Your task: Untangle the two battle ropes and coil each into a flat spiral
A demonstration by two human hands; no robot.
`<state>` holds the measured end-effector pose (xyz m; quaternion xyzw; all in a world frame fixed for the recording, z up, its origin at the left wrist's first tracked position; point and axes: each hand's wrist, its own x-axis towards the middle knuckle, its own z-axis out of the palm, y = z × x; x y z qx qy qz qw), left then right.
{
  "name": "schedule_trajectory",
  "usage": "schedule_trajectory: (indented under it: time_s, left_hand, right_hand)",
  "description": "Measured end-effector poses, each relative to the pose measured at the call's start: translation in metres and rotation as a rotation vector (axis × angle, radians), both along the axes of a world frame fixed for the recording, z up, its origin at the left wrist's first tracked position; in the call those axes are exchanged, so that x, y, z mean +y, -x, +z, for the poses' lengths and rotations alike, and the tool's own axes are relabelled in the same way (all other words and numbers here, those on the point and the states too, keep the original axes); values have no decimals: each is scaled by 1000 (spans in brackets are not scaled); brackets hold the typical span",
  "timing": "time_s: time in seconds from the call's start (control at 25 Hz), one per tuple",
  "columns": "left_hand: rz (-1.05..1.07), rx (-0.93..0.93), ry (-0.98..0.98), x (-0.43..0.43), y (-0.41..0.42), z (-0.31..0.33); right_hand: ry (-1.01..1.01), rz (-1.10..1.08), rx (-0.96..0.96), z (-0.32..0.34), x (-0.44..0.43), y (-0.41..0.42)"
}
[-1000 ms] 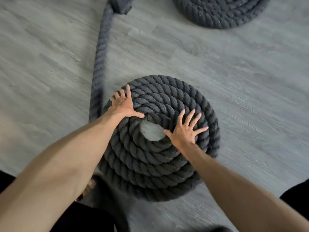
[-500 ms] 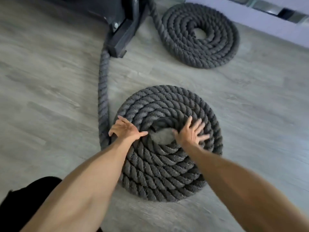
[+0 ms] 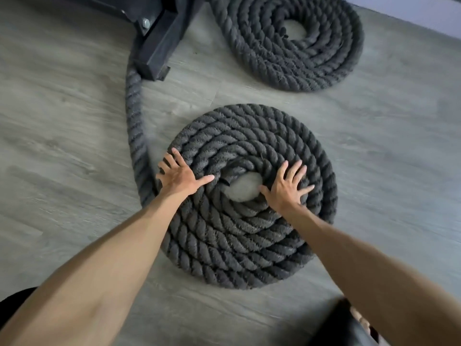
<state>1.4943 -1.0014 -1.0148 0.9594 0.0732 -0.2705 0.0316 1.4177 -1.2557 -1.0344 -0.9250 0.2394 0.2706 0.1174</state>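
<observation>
Flat, fingers spread, gripping nothing, the left hand [image 3: 179, 179] and right hand [image 3: 287, 187] press either side of the hollow in the coil [image 3: 249, 245]. Its loose tail [image 3: 133, 116] runs forward just outside the left hand, seemingly to the frame [image 3: 159, 46].

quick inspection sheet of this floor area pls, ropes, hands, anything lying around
surface: grey wood-look floor
job's things: near coil lies as a flat spiral with a small open centre; far coil is also a flat spiral, apart from it; a rope run leads from the near coil's left edge up toward the frame foot
clutter: nothing seen
hands: left hand and right hand rest flat on the near coil, fingers spread, either side of its centre
cables: nothing seen
surroundings: black metal frame foot at top; pale wall base top right
</observation>
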Motion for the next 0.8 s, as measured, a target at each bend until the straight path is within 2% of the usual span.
schedule_trajectory:
  time_s: [0.28,0.52,0.6,0.68,0.8]
  left_hand:
    - [186,43,-87,-38,-37,-3]
    - [235,119,-99,-46,-57,3]
    - [186,191,-114,-42,-58,8]
    - [102,170,-81,-38,-56,38]
    - [104,-19,201,-52,-76,132]
  right_hand:
    - [-76,283,-2,12,-57,-120]
    - [-68,320,-31,12,-60,-129]
    - [-72,301,-28,14,-66,-126]
    - [-120,225,-12,34,-61,-117]
    - [-220,92,-241,116,-52,-127]
